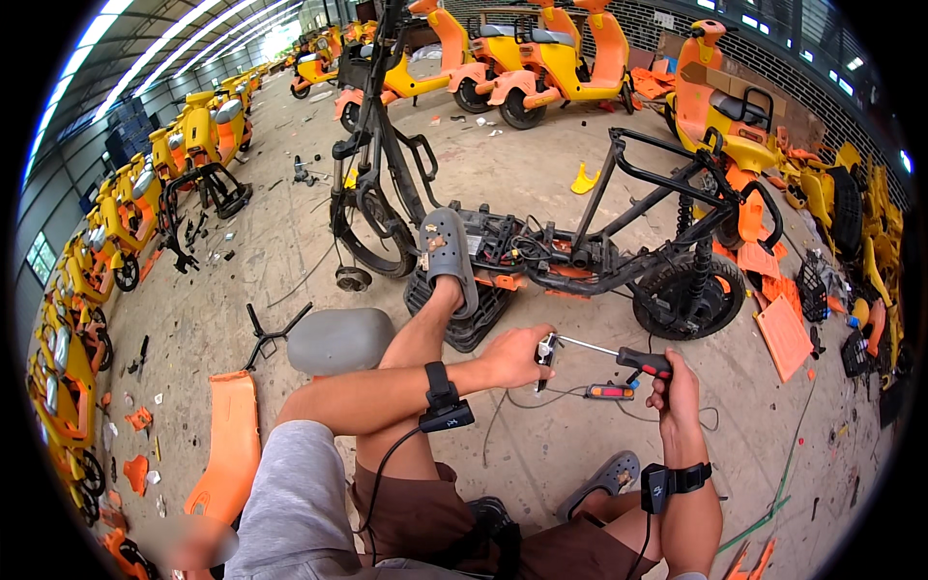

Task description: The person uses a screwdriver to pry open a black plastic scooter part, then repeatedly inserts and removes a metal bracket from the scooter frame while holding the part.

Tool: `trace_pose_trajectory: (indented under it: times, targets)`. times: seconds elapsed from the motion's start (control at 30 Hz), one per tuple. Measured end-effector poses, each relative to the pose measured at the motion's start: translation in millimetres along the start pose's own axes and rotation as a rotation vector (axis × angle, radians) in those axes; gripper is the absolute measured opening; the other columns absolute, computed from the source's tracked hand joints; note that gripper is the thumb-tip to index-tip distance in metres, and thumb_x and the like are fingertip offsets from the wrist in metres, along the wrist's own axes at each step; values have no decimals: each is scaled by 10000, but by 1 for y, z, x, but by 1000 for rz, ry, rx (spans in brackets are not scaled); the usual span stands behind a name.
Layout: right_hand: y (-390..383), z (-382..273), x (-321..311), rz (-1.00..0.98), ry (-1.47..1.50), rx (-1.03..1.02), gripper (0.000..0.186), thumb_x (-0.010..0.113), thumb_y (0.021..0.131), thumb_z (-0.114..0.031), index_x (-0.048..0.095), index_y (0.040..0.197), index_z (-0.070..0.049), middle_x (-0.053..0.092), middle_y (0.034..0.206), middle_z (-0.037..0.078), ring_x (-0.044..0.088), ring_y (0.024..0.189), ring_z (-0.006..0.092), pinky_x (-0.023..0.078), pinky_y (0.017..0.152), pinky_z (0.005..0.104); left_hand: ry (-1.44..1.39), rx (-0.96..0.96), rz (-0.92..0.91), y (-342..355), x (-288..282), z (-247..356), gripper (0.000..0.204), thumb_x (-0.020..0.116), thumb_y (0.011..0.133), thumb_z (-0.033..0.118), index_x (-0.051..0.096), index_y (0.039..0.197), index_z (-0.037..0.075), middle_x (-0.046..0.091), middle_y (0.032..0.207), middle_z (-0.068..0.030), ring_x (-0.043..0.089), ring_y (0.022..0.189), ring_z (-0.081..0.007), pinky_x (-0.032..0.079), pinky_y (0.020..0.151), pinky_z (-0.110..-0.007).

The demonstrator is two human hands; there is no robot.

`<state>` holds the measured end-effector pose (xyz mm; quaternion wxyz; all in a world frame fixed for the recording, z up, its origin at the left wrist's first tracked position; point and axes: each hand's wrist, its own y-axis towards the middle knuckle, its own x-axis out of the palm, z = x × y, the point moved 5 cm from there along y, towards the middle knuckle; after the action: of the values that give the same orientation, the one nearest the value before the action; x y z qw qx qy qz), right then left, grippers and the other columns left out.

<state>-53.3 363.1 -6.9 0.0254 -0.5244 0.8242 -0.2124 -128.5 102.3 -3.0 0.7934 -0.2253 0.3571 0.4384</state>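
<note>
My right hand (pixel 681 394) grips a screwdriver (pixel 646 363) by its black and red handle. Its long metal shaft points left, and the tip meets a small black and silver part (pixel 545 360). That part is pinched in the fingers of my left hand (pixel 512 358); what kind it is I cannot make out. Below the shaft, a small light with red and orange lenses (pixel 609 391) lies on the floor, a thin dark cable beside it. Beyond my hands stands a stripped black scooter frame (pixel 580 261) with both wheels on. One foot in a grey clog (pixel 447 256) rests on it.
A grey seat (pixel 340 340) and a long orange panel (pixel 228 435) lie left of my legs. Yellow and orange scooters (pixel 570 58) stand at the back, with more (pixel 126 222) along the left. Loose orange panels (pixel 781 333) and yellow body parts (pixel 870 242) are piled at the right.
</note>
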Motion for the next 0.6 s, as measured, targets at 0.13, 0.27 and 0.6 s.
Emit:
trace_pose_trajectory:
  times: [0.13,0.27,0.6]
  targets:
    - [-1,-2,1,-25,40,-52,303,558,921,-387,524,789,-117,398,519,-34,348,388,89,377,424,271,-26,17,3,1,-3,5,605,785,721,253,516,1227,58,655,936,-228,633,914,-399,485,790,-445]
    - [-4,-6,8,-39,-26,-131,310,557,927,-381,522,779,-111,398,519,-35,360,403,85,379,428,261,-64,60,31,3,-1,-5,600,783,726,232,507,1232,65,654,939,-226,631,916,-400,482,786,-446]
    - [-8,-11,12,-57,-67,-196,315,559,943,-371,522,787,-99,417,525,-31,401,411,84,370,415,244,-56,63,20,5,-4,-5,676,783,729,230,476,1302,46,648,1028,-249,615,991,-414,477,845,-445]
